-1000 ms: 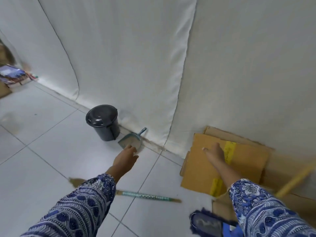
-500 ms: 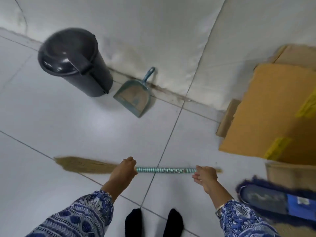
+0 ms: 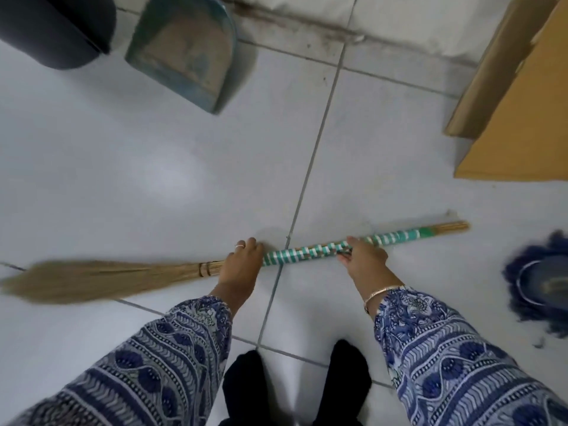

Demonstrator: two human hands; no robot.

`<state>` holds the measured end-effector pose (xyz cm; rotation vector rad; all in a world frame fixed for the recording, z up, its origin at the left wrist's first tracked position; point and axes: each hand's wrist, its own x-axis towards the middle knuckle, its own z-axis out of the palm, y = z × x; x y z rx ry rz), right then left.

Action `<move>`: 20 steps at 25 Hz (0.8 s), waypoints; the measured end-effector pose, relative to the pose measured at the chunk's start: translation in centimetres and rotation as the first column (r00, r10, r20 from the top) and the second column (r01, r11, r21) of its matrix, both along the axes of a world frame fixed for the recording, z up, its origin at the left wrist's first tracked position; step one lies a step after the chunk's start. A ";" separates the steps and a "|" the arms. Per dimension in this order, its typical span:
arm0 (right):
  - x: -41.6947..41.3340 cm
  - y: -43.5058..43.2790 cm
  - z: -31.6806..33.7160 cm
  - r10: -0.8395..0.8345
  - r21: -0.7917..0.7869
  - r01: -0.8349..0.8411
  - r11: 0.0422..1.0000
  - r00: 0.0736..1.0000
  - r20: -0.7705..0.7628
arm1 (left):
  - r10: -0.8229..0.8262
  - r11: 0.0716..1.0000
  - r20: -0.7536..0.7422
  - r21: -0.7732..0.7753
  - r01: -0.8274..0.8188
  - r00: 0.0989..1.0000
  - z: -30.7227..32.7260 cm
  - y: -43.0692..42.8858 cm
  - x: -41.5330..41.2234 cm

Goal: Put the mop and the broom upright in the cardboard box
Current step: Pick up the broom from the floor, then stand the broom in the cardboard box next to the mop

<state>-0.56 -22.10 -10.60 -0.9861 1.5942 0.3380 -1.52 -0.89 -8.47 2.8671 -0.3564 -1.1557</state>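
A straw broom [image 3: 304,253] with a green-and-white wrapped handle lies flat across the white tiled floor, bristles to the left. My left hand [image 3: 241,264] is closed on the handle where the wrapping meets the bristles. My right hand [image 3: 362,256] grips the wrapped handle further right. The dark blue mop head [image 3: 541,281] lies on the floor at the right edge; its stick is out of view. The cardboard box [image 3: 519,118] shows as brown flaps at the upper right, by the wall.
A teal dustpan [image 3: 187,47] leans near the wall at the top, beside a black bin [image 3: 58,29] in the top left corner. My feet in black socks [image 3: 295,385] stand just below the broom. White fabric covers the wall base.
The view tipped down and closer to the floor. My hands, which reached out a second ago, closed on the broom handle and now grip it more firmly.
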 end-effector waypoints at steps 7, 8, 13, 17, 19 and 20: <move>3.6 -2.7 22.2 0.056 -0.064 -0.039 0.997 0.957 0.286 | 0.179 0.964 -0.123 -0.178 -0.199 0.976 17.4 -2.6 3.7; 3.9 -3.7 28.3 0.093 -0.110 -0.058 0.992 0.934 0.344 | 0.194 0.952 -0.129 -0.213 -0.218 0.973 22.6 -3.7 4.5; 4.0 -10.4 53.6 0.283 -0.319 -0.121 0.940 0.799 0.530 | 0.179 0.893 -0.100 -0.401 -0.204 0.979 43.9 -11.9 6.1; 1.2 -19.4 69.7 0.395 -0.491 -0.071 0.868 0.699 0.596 | 0.143 0.813 -0.021 -0.568 -0.129 0.990 57.0 -22.6 4.1; -1.0 -23.8 74.3 0.437 -0.555 -0.038 0.831 0.660 0.611 | 0.128 0.788 0.007 -0.608 -0.098 0.992 60.5 -27.7 2.6; -2.5 -26.2 76.3 0.452 -0.583 -0.019 0.813 0.651 0.610 | 0.118 0.781 0.022 -0.620 -0.079 0.993 62.1 -30.6 1.6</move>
